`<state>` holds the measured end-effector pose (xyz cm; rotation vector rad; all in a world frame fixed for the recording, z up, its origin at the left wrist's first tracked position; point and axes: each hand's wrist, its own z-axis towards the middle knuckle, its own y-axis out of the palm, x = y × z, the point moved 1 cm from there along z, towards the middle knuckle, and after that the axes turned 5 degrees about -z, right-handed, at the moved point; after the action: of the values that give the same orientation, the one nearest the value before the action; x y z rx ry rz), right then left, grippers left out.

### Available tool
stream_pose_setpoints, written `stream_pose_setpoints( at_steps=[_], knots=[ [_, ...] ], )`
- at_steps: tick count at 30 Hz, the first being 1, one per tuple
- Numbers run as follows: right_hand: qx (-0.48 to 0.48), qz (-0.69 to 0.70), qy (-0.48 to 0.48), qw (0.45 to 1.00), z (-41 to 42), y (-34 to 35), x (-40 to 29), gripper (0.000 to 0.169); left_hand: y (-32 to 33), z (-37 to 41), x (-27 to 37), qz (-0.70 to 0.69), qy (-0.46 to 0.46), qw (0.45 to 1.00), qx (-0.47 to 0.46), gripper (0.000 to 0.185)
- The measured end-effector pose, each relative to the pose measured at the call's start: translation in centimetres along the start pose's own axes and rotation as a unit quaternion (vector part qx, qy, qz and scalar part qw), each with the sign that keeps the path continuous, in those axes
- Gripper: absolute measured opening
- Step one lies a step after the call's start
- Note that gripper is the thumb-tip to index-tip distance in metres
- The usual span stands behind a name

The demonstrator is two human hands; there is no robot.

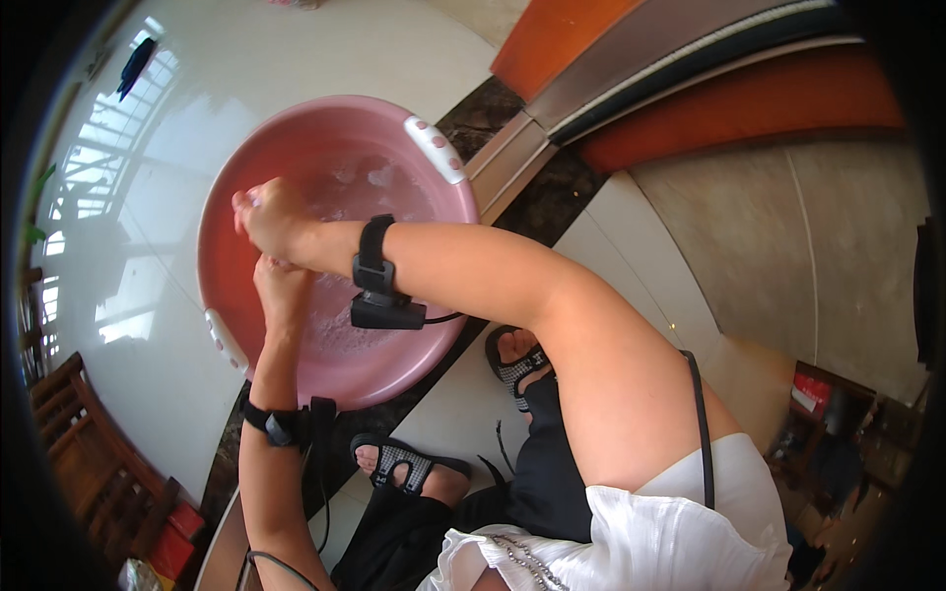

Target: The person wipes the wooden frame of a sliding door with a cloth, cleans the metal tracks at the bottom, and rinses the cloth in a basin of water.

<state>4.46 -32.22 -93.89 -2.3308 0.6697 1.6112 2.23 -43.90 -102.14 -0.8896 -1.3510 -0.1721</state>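
Both hands meet above a pink plastic washbasin [369, 388] that holds soapy water [344, 329] with patches of foam. My right hand [272, 216] is curled near the basin's left inner wall. A small pale bit shows between its fingers, too little to name. Just below it, my left hand [281, 287] touches the underside of the right hand and wrist. Its fingers are mostly hidden there, so I cannot tell what it grips. A black strap with a small device [384, 309] circles the right forearm, and another black strap [277, 425] circles the left.
The basin stands on glossy white floor tiles [148, 281] beside a dark stone threshold strip [484, 111] and a metal door track [510, 162]. My sandalled feet [410, 469] are close to its near side. A wooden chair [103, 458] stands at lower left. Dark cables run along both arms.
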Motion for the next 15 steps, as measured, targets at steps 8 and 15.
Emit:
stream_pose_setpoints(
  at_steps=[8, 15],
  knots=[
    [0.073, 0.091, 0.017, 0.993, 1.7, -0.4, 0.8, 0.04, 0.6, 1.5, 3.3, 0.194, 0.056, 0.977, 0.067, 0.03],
    [0.069, 0.131, 0.035, 0.988, 2.1, -0.4, 0.3, 0.035, 0.5, 2.3, 4.8, 0.207, -0.043, 0.976, 0.052, 0.031]
  ],
)
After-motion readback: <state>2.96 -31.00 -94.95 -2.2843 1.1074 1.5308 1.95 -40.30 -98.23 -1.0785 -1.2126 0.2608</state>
